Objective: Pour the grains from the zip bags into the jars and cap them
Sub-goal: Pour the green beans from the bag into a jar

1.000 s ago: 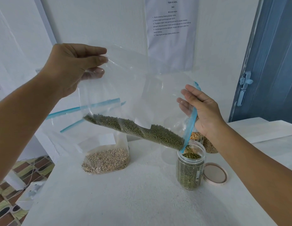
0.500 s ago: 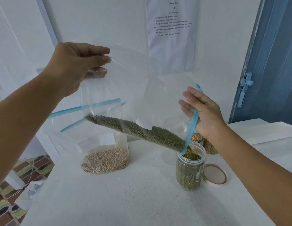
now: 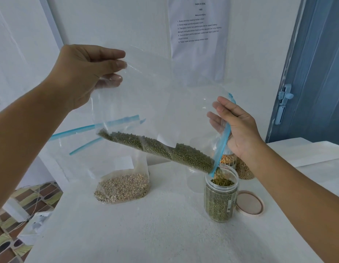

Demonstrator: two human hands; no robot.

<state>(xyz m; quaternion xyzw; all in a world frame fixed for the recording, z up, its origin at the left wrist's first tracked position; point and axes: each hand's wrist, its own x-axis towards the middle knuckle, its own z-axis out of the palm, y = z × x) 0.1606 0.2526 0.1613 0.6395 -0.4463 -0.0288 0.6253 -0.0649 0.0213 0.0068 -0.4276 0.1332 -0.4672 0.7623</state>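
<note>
Pinching the raised bottom corner of the zip bag (image 3: 155, 103), the left hand (image 3: 83, 73) tilts it; the right hand (image 3: 238, 128) grips the blue zip mouth, apparently between thumb and fingers, just above the open jar (image 3: 221, 196). Green grains (image 3: 159, 147) slide down into the jar, already nearly full. Overfilling, or the mouth drifting sideways, could spill grains onto the table (image 3: 146, 234) near the lid (image 3: 249, 203).

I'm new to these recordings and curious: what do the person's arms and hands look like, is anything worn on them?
Both are bare. The left hand and right hand show no gloves, rings or watch, and both forearms are uncovered as far as the picture reaches; no sleeve shows. The fingernails are short.
</note>
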